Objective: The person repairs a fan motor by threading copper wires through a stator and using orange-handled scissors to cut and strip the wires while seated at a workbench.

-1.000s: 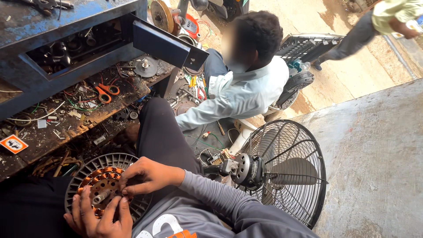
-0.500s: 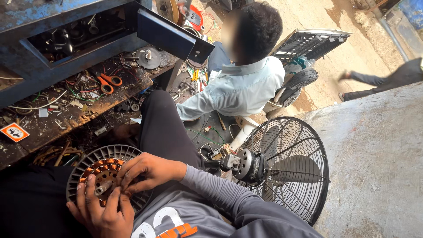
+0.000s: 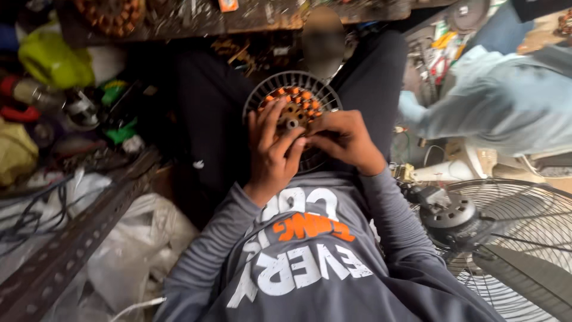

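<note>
Your view has swung from the co-worker down into your lap — the fan motor stator [image 3: 296, 110], orange-tipped windings in a round ribbed housing, now sits centred between your thighs. Your left hand [image 3: 272, 156] wraps its near edge, fingers [image 3: 269, 122] curled over the windings; your right hand [image 3: 344, 138] pinches at the hub. The pedestal fan [image 3: 506, 238] stands just beside you — untouched.

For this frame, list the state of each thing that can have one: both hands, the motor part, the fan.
left hand: resting on the round motor part, fingers spread over it
right hand: gripping the part's right side
round motor part: on the person's lap, orange-tipped windings facing up, inside a ribbed grey housing
pedestal fan: lying beside the person, grille on, hub exposed
</note>
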